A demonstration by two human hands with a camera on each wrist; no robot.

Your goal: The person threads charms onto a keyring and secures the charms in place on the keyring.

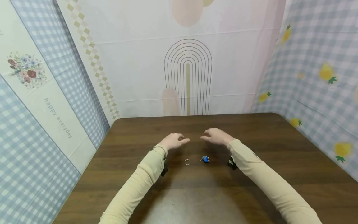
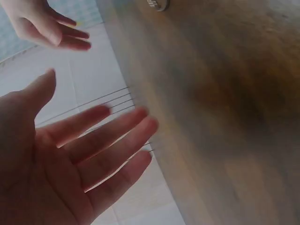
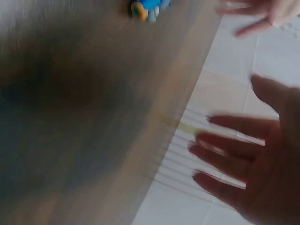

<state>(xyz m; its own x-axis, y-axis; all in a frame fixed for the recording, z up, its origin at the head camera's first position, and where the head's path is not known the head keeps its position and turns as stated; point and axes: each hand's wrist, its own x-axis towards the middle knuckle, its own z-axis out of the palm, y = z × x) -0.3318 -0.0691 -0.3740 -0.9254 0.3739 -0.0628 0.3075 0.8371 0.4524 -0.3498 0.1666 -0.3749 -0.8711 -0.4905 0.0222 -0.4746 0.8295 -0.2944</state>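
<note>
On the brown wooden table lies a small metal ring (image 1: pixel 187 162), like a split key ring. To its right is a small blue figure charm (image 1: pixel 206 159) with a short bit of chain at its left side; the two things are apart. My left hand (image 1: pixel 172 141) hovers beyond the ring, to its left, with relaxed fingers and nothing held. My right hand (image 1: pixel 217 136) hovers beyond the charm, to its right, likewise holding nothing. In the right wrist view the charm (image 3: pixel 149 7) shows blue with some orange, partly cut off by the frame's top edge.
The wooden table (image 1: pixel 134 133) reaches back to a white patterned cloth (image 1: pixel 134 68). Checked cloths hang at the left (image 1: pixel 56 124) and the right (image 1: pixel 313 99). Each sleeved wrist bears a dark device (image 1: pixel 232 163).
</note>
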